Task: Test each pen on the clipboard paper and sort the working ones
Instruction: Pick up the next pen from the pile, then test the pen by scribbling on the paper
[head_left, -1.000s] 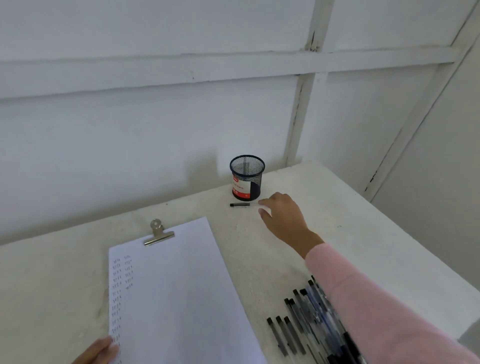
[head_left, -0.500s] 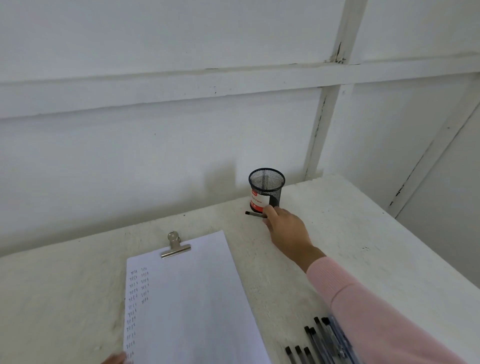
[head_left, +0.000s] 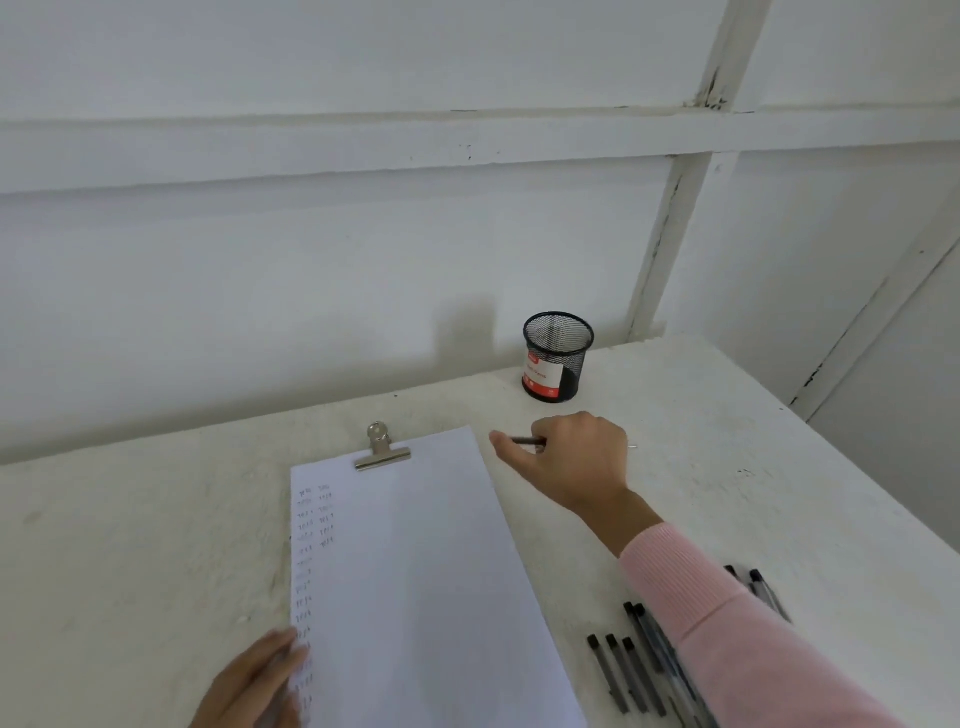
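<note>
A white sheet of paper (head_left: 431, 561) lies under a metal clip (head_left: 382, 452), with small pen marks down its left side. My right hand (head_left: 571, 462) hovers just right of the sheet's top corner, closed on a thin dark pen (head_left: 527, 441) whose tip sticks out to the right. My left hand (head_left: 254, 680) rests flat on the paper's lower left edge. A black mesh pen cup (head_left: 556, 358) with a red and white label stands behind my right hand. A pile of several dark pens (head_left: 639, 670) lies at the lower right, partly under my pink sleeve.
The white table (head_left: 130, 545) meets a white panelled wall at the back. Its right edge (head_left: 841, 457) runs diagonally down toward the lower right. A small dark mark shows on the table right of my hand.
My right hand picked the pen up from beside the mesh cup and carried it back toward the paper. My left hand has slid further onto the sheet.
</note>
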